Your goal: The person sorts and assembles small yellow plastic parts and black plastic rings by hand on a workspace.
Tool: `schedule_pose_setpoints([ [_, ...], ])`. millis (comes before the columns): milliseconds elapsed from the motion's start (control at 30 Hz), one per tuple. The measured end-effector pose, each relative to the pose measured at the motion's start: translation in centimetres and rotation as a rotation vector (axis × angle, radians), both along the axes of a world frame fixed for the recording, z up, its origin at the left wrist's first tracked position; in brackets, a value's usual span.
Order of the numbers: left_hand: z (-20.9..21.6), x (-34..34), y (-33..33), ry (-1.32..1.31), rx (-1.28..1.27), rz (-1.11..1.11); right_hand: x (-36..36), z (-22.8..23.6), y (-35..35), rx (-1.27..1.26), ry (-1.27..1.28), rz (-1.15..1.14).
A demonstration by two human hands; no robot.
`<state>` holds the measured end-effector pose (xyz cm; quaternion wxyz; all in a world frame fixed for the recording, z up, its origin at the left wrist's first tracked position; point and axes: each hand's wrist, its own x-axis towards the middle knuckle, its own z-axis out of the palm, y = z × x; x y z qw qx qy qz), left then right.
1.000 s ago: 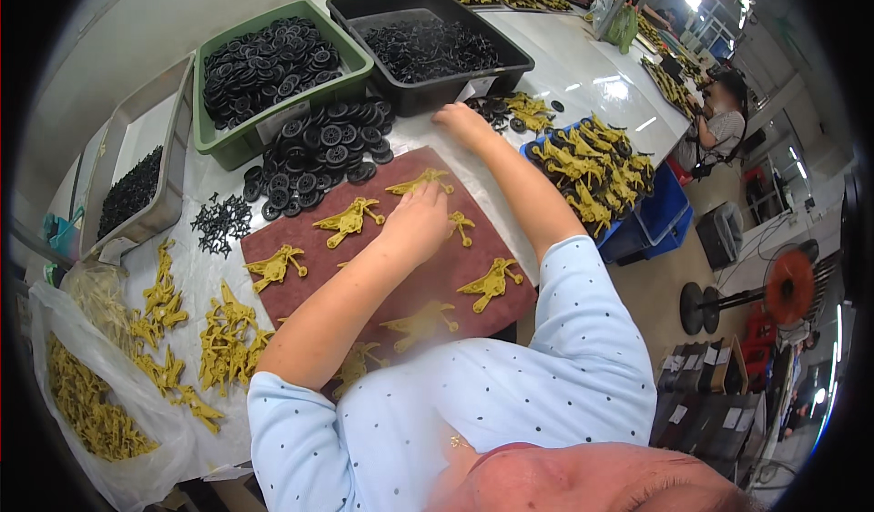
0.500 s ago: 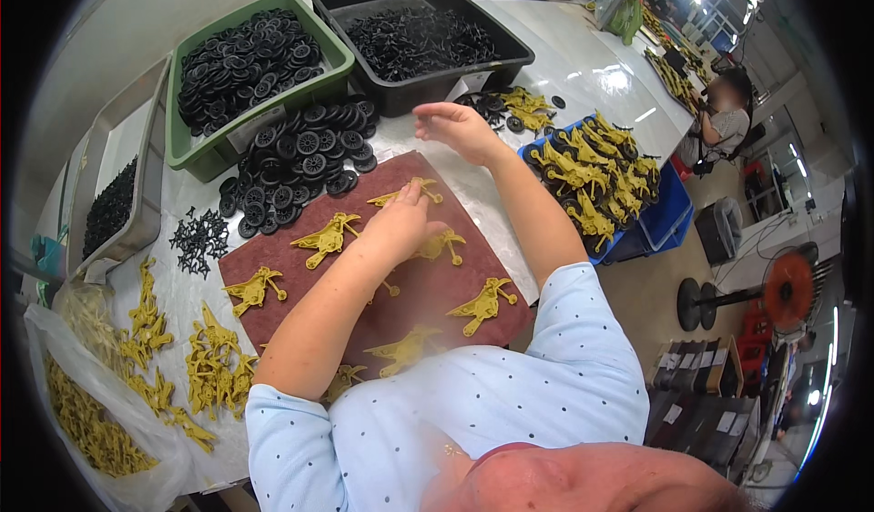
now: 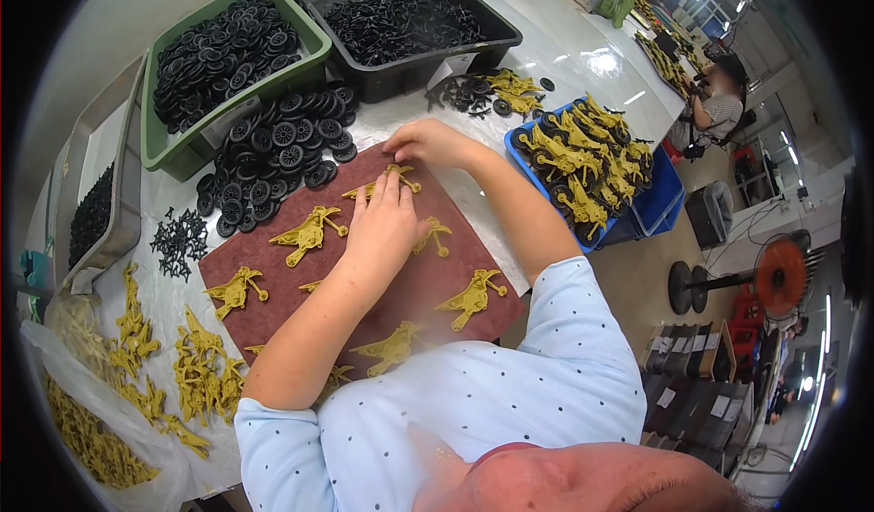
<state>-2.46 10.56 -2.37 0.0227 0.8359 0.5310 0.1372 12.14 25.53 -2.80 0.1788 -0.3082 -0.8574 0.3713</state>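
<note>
A brown mat (image 3: 428,280) lies on the table with several yellow plastic motorcycle-shaped frames on it. My left hand (image 3: 382,225) rests flat on the mat, fingers pressing one yellow frame (image 3: 387,180) near the mat's far edge. My right hand (image 3: 428,141) touches the same frame from the far side, fingers curled on it. Other frames lie at the left (image 3: 308,233), lower left (image 3: 235,290) and right (image 3: 473,295) of the mat. Loose black wheels (image 3: 273,152) are heaped just beyond the mat.
A green bin (image 3: 300,70) of black wheels and a black bin (image 3: 496,39) of small black parts stand at the back. A blue crate (image 3: 660,207) of assembled yellow pieces sits at right. Yellow frames (image 3: 196,375) pile at left. A person (image 3: 715,102) sits at far right.
My right hand came back from the small pile at the far right to the mat's far edge. My left hand slid forward onto the same yellow frame.
</note>
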Motion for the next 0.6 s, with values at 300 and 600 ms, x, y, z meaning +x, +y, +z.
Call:
schedule_pose_setpoints([
  [300, -0.1, -1.4, 1.5, 0.039, -0.230, -0.098, -1.4, 0.1, 0.3, 0.028, -0.056, 0.094],
  [600, -0.7, -1.6, 1.6, 0.026, -0.209, -0.116, -1.8, 0.2, 1.1, -0.062, -0.059, 0.121],
])
